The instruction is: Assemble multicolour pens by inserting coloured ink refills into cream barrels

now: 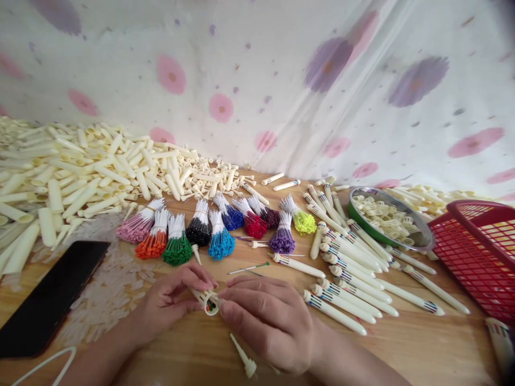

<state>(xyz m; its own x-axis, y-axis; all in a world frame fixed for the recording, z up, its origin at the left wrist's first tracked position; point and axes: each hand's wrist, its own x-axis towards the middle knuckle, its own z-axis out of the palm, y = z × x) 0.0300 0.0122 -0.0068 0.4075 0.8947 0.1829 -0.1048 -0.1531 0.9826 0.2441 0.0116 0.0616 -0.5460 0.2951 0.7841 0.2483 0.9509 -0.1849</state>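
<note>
My left hand is closed around a short cream pen barrel part, its open end tilted toward me. Coloured tips, red and green among them, show inside that opening. At its right edge is my right hand, thumb and forefinger pinched; what they hold is hidden. Below the hands lies a cream tapered plastic piece. A similar cream piece shows just above my left fingers. Beyond my right hand a green-tipped refill rests on the wooden table.
Bundles of coloured refills stand in the middle. Finished-looking multicolour pens lie at right, by a green-sided metal bowl of slotted parts and a red basket. Cream tubes pile at left, near a black phone and clear plastic pieces.
</note>
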